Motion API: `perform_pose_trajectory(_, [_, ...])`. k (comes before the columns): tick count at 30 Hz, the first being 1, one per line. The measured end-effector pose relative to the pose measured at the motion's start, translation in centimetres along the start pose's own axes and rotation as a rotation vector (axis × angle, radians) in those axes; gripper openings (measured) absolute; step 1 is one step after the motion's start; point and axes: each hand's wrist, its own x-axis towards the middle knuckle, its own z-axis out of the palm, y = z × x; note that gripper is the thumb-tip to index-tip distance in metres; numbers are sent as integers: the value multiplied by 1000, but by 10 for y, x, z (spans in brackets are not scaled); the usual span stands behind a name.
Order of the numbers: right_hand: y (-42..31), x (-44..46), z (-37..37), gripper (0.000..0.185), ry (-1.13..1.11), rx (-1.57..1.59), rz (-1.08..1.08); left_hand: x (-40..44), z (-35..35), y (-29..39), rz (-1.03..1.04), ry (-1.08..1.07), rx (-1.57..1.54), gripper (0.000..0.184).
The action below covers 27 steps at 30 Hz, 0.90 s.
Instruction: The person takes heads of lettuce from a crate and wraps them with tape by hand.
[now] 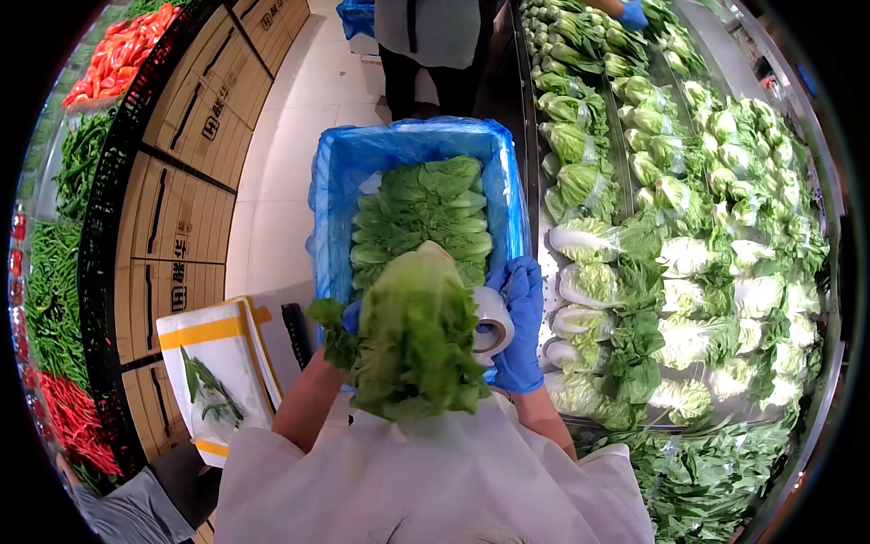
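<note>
A head of leafy green lettuce [417, 335] is held up in front of my chest, its pale base pointing away from me. My left hand [352, 317], in a blue glove, grips it from the left side; most of its fingers are hidden behind the leaves. In my right hand [519, 322], also gloved in blue, is a roll of clear tape [492, 328], close against the lettuce's right side. Just beyond is a crate [326, 195] lined with blue plastic, with more heads of lettuce [426, 204] laid in rows inside.
On the right, a display shelf [625, 150] carries rows of bok choy and Chinese cabbage [689, 340]. Peppers [118, 54] fill the left display above wooden cabinets [181, 218]. A white foam box [217, 363] lies at lower left. Another person [430, 45] stands beyond the crate.
</note>
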Motion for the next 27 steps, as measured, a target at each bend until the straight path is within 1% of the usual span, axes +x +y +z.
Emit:
perform_pose_trajectory(2, [3,3,-6,13,14,-47,-6,-13,20,8,-10,-60,172,48])
perform_pose_trajectory(4, [-3,6,-14,14,24,-93,-7,2,-17,6,-62,-429,181,58])
perform_pose_trajectory(5, [-10,9,-22,12,56,-170,-61,-14,31,24,-84,-350,407,64])
perform_pose_trajectory(6, [-18,13,-30,10,86,-247,-115,-21,58,34,-107,-265,632,70])
perform_pose_trajectory(7, [-32,13,-32,9,81,-350,-144,-19,60,35,-100,-259,629,70])
perform_pose_trajectory(8, [-49,9,-32,8,77,-453,-175,-17,61,36,-106,-190,641,74])
perform_pose_trajectory(9, [-63,6,-32,7,-43,-523,-211,-15,63,36,-115,-123,652,78])
perform_pose_trajectory(10, [-75,2,-30,8,-162,-593,-247,-14,68,35,-113,-122,648,78])
perform_pose_trajectory(11, [-85,-5,-19,10,-193,-633,-198,-13,76,34,-84,-40,586,77])
perform_pose_trajectory(12, [-93,-10,-8,10,-189,-637,-196,-11,81,32,-58,41,525,76])
perform_pose_trajectory(13, [-99,-12,4,11,-342,-886,-210,-4,79,27,28,54,606,77])
perform_pose_trajectory(14, [-99,-12,13,12,-497,-1134,-219,5,70,21,24,49,602,77])
perform_pose_trajectory(16, [-84,-3,26,14,-652,-1293,-528,20,53,8,152,86,537,71])
perform_pose_trajectory(18, [-75,8,31,15,-681,-1344,-532,27,69,5,197,89,557,69])
perform_pose_trajectory(20, [-66,20,31,15,-755,-1558,-646,30,76,2,249,205,693,70])
perform_pose_trajectory(22, [-59,27,29,14,-765,-1532,-667,26,82,2,250,192,713,74])
perform_pose_trajectory(24, [-55,30,29,14,-720,-1425,-647,26,81,1,324,193,718,81])
perform_pose_trajectory(25, [-55,30,29,13,-681,-1448,-664,24,78,-1,328,195,713,81])
perform_pose_trajectory(27, [-53,31,29,12,-691,-1461,-696,19,68,-5,349,233,752,86])
